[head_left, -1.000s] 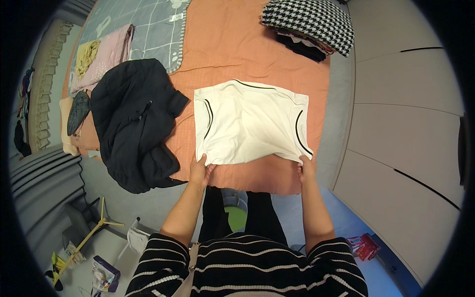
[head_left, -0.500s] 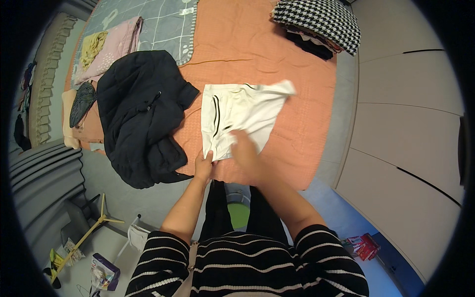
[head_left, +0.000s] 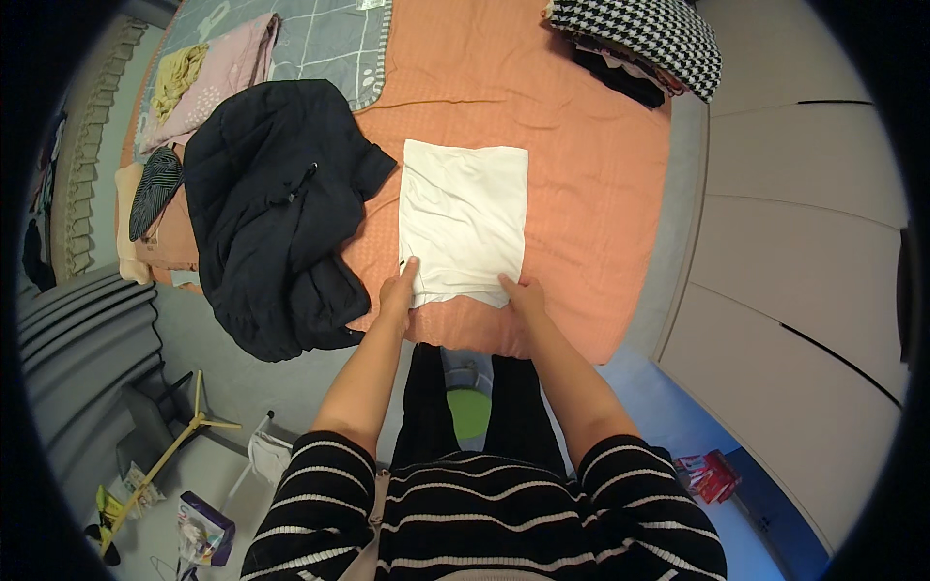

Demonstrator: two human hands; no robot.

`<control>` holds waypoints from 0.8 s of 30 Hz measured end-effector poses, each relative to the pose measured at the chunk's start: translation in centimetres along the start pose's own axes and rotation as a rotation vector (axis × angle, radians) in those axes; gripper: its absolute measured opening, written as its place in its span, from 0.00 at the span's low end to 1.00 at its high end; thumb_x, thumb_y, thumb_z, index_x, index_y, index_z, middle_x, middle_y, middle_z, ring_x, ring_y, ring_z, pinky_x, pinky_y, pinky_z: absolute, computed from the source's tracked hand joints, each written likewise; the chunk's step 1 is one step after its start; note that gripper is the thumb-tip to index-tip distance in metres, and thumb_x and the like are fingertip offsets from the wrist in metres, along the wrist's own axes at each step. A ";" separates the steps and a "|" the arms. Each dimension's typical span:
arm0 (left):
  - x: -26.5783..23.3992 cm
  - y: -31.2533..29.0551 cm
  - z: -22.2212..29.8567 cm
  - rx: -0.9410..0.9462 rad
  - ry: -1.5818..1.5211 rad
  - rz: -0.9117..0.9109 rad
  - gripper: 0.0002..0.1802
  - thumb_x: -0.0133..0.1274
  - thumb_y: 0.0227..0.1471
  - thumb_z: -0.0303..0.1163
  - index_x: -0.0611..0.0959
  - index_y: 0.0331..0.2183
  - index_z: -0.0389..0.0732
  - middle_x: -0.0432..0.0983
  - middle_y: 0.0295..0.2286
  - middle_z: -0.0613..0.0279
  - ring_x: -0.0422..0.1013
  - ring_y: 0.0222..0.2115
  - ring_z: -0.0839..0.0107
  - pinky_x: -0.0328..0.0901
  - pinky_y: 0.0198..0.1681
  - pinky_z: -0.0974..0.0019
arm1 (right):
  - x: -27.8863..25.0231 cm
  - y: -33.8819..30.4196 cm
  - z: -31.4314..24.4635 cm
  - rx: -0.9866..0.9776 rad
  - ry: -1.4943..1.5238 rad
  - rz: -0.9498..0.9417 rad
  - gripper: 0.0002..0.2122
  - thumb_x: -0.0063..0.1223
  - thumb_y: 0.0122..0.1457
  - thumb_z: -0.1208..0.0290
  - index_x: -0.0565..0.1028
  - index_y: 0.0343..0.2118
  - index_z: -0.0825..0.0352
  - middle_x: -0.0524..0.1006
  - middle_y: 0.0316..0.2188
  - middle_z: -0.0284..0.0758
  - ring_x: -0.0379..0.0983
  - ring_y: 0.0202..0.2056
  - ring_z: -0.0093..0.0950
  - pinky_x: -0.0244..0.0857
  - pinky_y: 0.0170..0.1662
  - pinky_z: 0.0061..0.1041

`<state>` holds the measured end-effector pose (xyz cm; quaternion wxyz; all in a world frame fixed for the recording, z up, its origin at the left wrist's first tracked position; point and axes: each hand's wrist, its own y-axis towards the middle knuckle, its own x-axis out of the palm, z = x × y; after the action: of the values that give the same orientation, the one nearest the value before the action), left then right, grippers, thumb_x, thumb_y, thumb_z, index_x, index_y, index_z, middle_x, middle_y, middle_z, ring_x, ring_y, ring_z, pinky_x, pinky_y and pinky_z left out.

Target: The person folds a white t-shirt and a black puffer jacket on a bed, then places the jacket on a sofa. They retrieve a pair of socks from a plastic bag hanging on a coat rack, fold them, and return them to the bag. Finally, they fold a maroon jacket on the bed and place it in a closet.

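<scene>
A white folded garment (head_left: pixel 465 213) lies on the orange bedspread (head_left: pixel 591 232) in front of me, squared into a near rectangle. My left hand (head_left: pixel 397 290) grips its near left corner, the thumb on top and the other fingers beneath the cloth. At the near right corner, my right hand (head_left: pixel 523 293) pinches the fabric in the same way. Just left of the garment spreads a dark hooded jacket (head_left: pixel 281 213), with a drawcord toggle showing near its middle.
Folded clothes under a houndstooth cloth (head_left: pixel 644 39) are stacked at the far right. A grey patterned blanket (head_left: pixel 325 48), a pink folded cloth (head_left: pixel 228 87) and a yellow cloth (head_left: pixel 179 79) lie at the far left. Beige cabinets (head_left: pixel 804 242) stand along the right; a yellow hanger (head_left: pixel 184 436) is lower left.
The white garment's right part has been folded over, hiding the black-edged details and making a narrower rectangle. My right hand has moved from above the cloth to its near right corner.
</scene>
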<state>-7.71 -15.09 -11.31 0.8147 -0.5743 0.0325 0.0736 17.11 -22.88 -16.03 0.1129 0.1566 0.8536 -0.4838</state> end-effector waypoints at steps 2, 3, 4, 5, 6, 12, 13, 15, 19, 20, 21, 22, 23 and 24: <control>0.0 0.7 -0.5 0.084 0.096 -0.014 0.30 0.56 0.48 0.41 0.72 0.48 0.31 0.72 0.42 0.49 0.70 0.39 0.62 0.65 0.38 0.61 | 0.8 0.7 1.2 0.096 0.081 -0.199 0.16 0.58 0.47 0.70 0.74 0.38 0.73 0.75 0.32 0.40 0.72 0.33 0.28 0.65 0.33 0.27; -0.2 -0.1 0.2 0.062 0.129 -0.027 0.29 0.55 0.48 0.37 0.71 0.49 0.31 0.71 0.42 0.50 0.70 0.40 0.60 0.65 0.40 0.58 | 0.8 0.2 1.0 0.130 0.201 -0.155 0.17 0.57 0.47 0.71 0.73 0.40 0.74 0.75 0.32 0.40 0.72 0.34 0.28 0.66 0.33 0.26; -0.3 -1.1 0.9 0.038 0.163 -0.045 0.27 0.54 0.49 0.33 0.70 0.49 0.31 0.71 0.43 0.50 0.70 0.41 0.59 0.66 0.41 0.56 | 0.2 -1.4 -0.4 0.166 0.320 -0.105 0.18 0.56 0.47 0.72 0.72 0.42 0.74 0.75 0.33 0.40 0.72 0.35 0.28 0.66 0.33 0.26; -0.5 -2.7 1.3 0.003 0.126 -0.079 0.27 0.53 0.49 0.32 0.69 0.50 0.31 0.71 0.43 0.50 0.70 0.40 0.59 0.66 0.41 0.57 | -0.4 -3.0 -1.4 0.204 0.438 -0.054 0.19 0.55 0.48 0.73 0.72 0.44 0.74 0.75 0.33 0.39 0.72 0.35 0.29 0.67 0.33 0.26; -0.6 -4.7 1.2 -0.029 0.093 -0.118 0.26 0.51 0.48 0.30 0.69 0.50 0.31 0.71 0.42 0.50 0.71 0.40 0.58 0.67 0.40 0.57 | -1.2 -4.2 -1.5 0.179 0.530 -0.094 0.19 0.54 0.48 0.73 0.71 0.45 0.74 0.75 0.33 0.39 0.73 0.35 0.30 0.67 0.33 0.27; -3.2 -7.7 -9.0 -0.401 -0.068 -0.287 0.16 0.50 0.49 0.30 0.73 0.43 0.41 0.74 0.37 0.57 0.73 0.35 0.62 0.71 0.34 0.57 | -6.2 -12.1 3.7 0.379 0.610 -0.252 0.17 0.51 0.49 0.76 0.69 0.45 0.66 0.74 0.30 0.35 0.72 0.30 0.28 0.68 0.28 0.26; -3.6 -7.7 -10.5 -0.452 -0.093 -0.287 0.15 0.51 0.49 0.30 0.74 0.42 0.42 0.75 0.36 0.58 0.73 0.35 0.63 0.71 0.34 0.58 | -6.2 -12.4 5.2 0.418 0.556 -0.265 0.17 0.51 0.49 0.77 0.69 0.44 0.64 0.74 0.30 0.34 0.71 0.29 0.27 0.67 0.27 0.25; -3.8 -7.8 -11.4 -0.518 -0.117 -0.249 0.13 0.51 0.50 0.32 0.74 0.40 0.42 0.76 0.33 0.59 0.74 0.32 0.64 0.72 0.33 0.60 | -6.4 -12.3 6.7 0.471 0.532 -0.300 0.16 0.52 0.50 0.77 0.69 0.43 0.60 0.74 0.31 0.32 0.71 0.26 0.25 0.65 0.24 0.22; -3.5 -8.9 -5.4 -0.441 -0.468 -0.337 0.11 0.48 0.52 0.34 0.75 0.38 0.42 0.76 0.29 0.61 0.74 0.27 0.66 0.72 0.31 0.63 | -6.9 -12.3 -0.3 0.306 0.797 -0.314 0.14 0.52 0.51 0.76 0.68 0.43 0.62 0.74 0.31 0.33 0.72 0.24 0.25 0.66 0.23 0.23; -3.4 -9.1 -3.2 -0.374 -0.593 -0.360 0.11 0.47 0.53 0.36 0.75 0.37 0.42 0.76 0.28 0.62 0.74 0.26 0.67 0.72 0.30 0.64 | -7.7 -12.7 -4.0 0.266 0.874 -0.356 0.14 0.53 0.52 0.75 0.68 0.42 0.64 0.75 0.31 0.33 0.72 0.25 0.24 0.66 0.23 0.23; -3.3 -9.1 -1.2 -0.287 -0.598 -0.366 0.11 0.46 0.54 0.37 0.75 0.37 0.41 0.76 0.27 0.62 0.73 0.25 0.68 0.72 0.30 0.65 | -7.9 -11.8 -4.6 0.247 0.876 -0.292 0.14 0.54 0.52 0.74 0.68 0.42 0.65 0.75 0.31 0.34 0.72 0.26 0.25 0.65 0.23 0.23; -3.3 -8.9 0.2 -0.194 -0.606 -0.370 0.12 0.45 0.55 0.39 0.74 0.36 0.41 0.75 0.25 0.62 0.73 0.25 0.69 0.72 0.30 0.65 | -8.2 -10.7 -5.1 0.224 0.876 -0.234 0.14 0.54 0.52 0.73 0.68 0.42 0.66 0.75 0.31 0.34 0.72 0.27 0.25 0.65 0.23 0.23; -3.0 -8.5 0.6 -0.143 -0.541 -0.261 0.12 0.47 0.54 0.39 0.75 0.35 0.40 0.75 0.25 0.62 0.73 0.24 0.70 0.70 0.29 0.67 | -8.3 -9.9 -5.2 0.200 0.876 -0.175 0.14 0.55 0.52 0.72 0.68 0.41 0.67 0.75 0.32 0.35 0.72 0.28 0.26 0.65 0.23 0.23; -2.7 -7.8 0.9 -0.095 -0.476 -0.155 0.13 0.49 0.53 0.38 0.75 0.34 0.39 0.75 0.24 0.62 0.72 0.23 0.70 0.69 0.28 0.69 | -8.2 -8.8 -4.4 0.148 0.774 -0.113 0.15 0.57 0.52 0.70 0.69 0.41 0.68 0.75 0.32 0.36 0.72 0.29 0.27 0.66 0.25 0.24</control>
<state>-9.13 -17.06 -3.39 0.7747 -0.5793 -0.2076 0.1455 21.16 -24.60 -4.03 -0.2558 0.2877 0.8033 -0.4544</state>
